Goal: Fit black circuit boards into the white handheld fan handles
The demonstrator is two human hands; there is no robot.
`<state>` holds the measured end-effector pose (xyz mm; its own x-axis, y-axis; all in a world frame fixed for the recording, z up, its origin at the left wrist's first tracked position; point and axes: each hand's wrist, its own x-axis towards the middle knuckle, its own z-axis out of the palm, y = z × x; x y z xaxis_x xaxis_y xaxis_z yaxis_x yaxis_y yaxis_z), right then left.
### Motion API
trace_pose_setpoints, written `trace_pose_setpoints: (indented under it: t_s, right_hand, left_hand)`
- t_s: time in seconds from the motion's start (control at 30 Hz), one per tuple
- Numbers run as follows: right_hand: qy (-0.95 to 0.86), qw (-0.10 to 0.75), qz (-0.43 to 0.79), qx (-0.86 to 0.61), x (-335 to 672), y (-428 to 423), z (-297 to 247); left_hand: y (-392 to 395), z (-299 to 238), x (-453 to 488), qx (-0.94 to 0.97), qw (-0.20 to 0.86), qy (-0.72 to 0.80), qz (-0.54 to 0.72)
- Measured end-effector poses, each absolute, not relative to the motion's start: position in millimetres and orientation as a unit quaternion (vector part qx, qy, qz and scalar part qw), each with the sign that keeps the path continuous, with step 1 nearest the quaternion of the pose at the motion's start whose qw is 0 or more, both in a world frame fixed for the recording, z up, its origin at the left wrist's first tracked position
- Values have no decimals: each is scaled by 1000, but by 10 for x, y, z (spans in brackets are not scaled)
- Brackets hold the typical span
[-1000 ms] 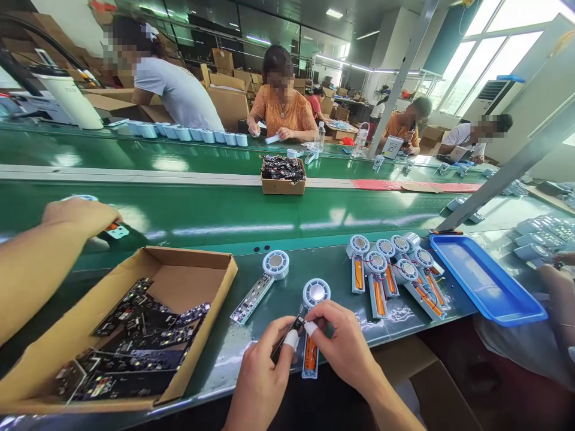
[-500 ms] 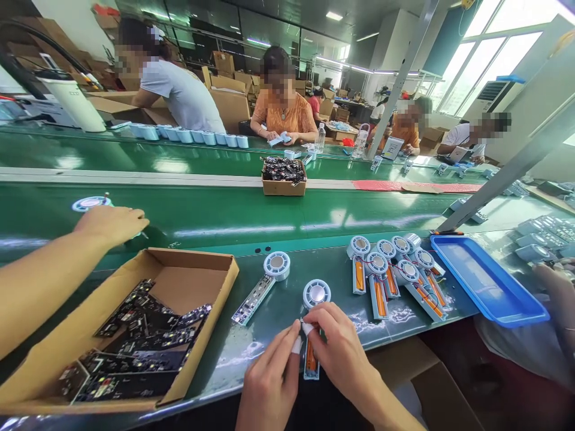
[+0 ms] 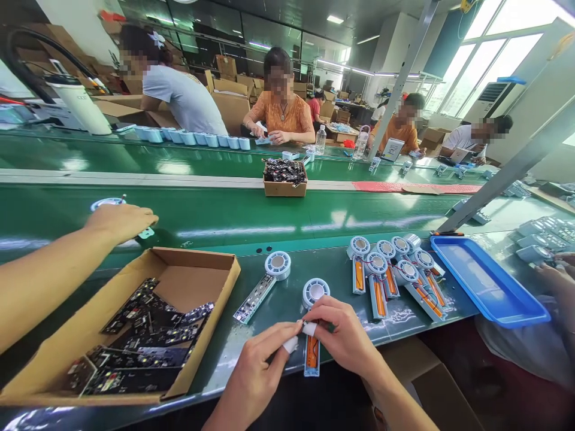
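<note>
A small hand-fan unit with a round white-blue head and an orange battery in its open handle lies at the near edge of the green bench. My left hand and my right hand meet over the top of its handle. Both wear white fingertip covers and both pinch at the handle just below the fan head. What sits under the fingertips is hidden. A cardboard box with several black circuit boards stands to my left.
Another fan unit with a board in its handle lies beside the box. Several battery-fitted units are grouped on the right, next to a blue tray. A co-worker's hand rests on the green conveyor. People sit opposite.
My left hand carried a black circuit board to the handle and now pinches there with the right. The co-worker's hand slid right along the belt with a fan part.
</note>
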<state>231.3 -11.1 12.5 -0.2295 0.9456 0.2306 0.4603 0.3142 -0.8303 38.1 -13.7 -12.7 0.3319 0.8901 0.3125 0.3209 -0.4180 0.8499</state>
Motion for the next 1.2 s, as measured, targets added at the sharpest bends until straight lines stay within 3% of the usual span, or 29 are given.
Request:
trace_pose_setpoints:
  t_s: [0.17,0.3,0.5,0.7,0.83,1.07,1.2]
  right_hand:
    - [-645,347,421,-536,2319,-219,191]
    - [-541,402,537,-507,2375,-248,225]
    - [-396,484,644,-441,2378,-219,54]
    - [-383,492,724,-295,2309,-275,-164]
    - [-423,500,694,-297,2380,-303,-121]
    - [-520,473,538,-465,2520,-312,131]
    - [-614,402,357,-578,2502,-325,169]
  left_hand:
    - [-316,-134,481,716,380,425,403]
    - [-431,-132,527,626,483,442,423]
    - [-233,-135,630,602,515,509,337]
    - [-194,-65,741,488,721,377,317]
    - [-258,-113,800,356,786,370,344]
    - [-327,-225,797,411,657,445,449]
    - [-323,-263,794,393,624,469,486]
